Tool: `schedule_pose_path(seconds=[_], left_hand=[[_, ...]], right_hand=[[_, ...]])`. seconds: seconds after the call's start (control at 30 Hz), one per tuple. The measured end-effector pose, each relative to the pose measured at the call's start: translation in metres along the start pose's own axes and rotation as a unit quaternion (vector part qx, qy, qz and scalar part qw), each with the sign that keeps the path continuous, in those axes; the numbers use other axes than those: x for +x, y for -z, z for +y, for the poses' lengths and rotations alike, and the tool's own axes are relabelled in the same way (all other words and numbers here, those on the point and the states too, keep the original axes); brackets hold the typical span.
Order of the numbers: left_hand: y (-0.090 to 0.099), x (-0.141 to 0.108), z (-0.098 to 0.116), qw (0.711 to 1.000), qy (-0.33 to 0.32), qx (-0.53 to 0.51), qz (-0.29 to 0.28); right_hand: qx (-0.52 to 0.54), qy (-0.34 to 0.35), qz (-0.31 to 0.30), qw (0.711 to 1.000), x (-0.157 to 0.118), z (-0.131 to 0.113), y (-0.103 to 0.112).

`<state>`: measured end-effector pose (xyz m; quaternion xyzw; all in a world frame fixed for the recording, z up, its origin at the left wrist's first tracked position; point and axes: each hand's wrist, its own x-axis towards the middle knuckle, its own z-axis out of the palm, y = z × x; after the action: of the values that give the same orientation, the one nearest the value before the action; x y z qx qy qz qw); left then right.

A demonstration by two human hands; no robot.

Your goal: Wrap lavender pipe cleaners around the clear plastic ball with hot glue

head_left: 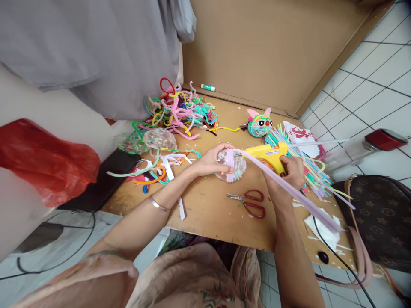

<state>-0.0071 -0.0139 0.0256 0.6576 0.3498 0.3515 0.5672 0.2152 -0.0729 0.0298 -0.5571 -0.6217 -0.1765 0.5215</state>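
Observation:
My left hand point(213, 160) is closed around a clear round ball point(239, 167) filled with coloured scraps. A lilac pipe cleaner point(272, 175) is wound around the ball in a band, and its long free end runs down to the right across my right forearm. In my right hand point(290, 175) is a yellow hot glue gun point(268, 156), its nozzle at the ball beside the lilac band. Red-handled scissors point(250, 202) lie on the table below the ball, blades slightly apart.
Tangled pipe cleaners point(180, 107) heap at the back left, near another scrap-filled ball point(159, 139). A finished-looking animal head point(259, 123) sits beside straight pipe cleaners point(305, 162). A glue stick point(208, 87) lies behind. A brown bag point(375, 218) and black cord point(340, 256) are at right.

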Motion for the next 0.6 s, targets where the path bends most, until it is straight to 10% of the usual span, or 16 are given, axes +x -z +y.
schedule_pose_path(seconds=[0.4,0.6], left_hand=[[0.002,0.0022,-0.0041,0.999,-0.015,0.029,0.006],[0.0019,0.0026,-0.0052,0.999,-0.014,0.03,0.007]], right_hand=[[-0.033,0.012,0.014,0.999,-0.0008,0.0022,-0.001],[-0.015,-0.089,0.018,0.996,-0.0022,0.0093,-0.0046]])
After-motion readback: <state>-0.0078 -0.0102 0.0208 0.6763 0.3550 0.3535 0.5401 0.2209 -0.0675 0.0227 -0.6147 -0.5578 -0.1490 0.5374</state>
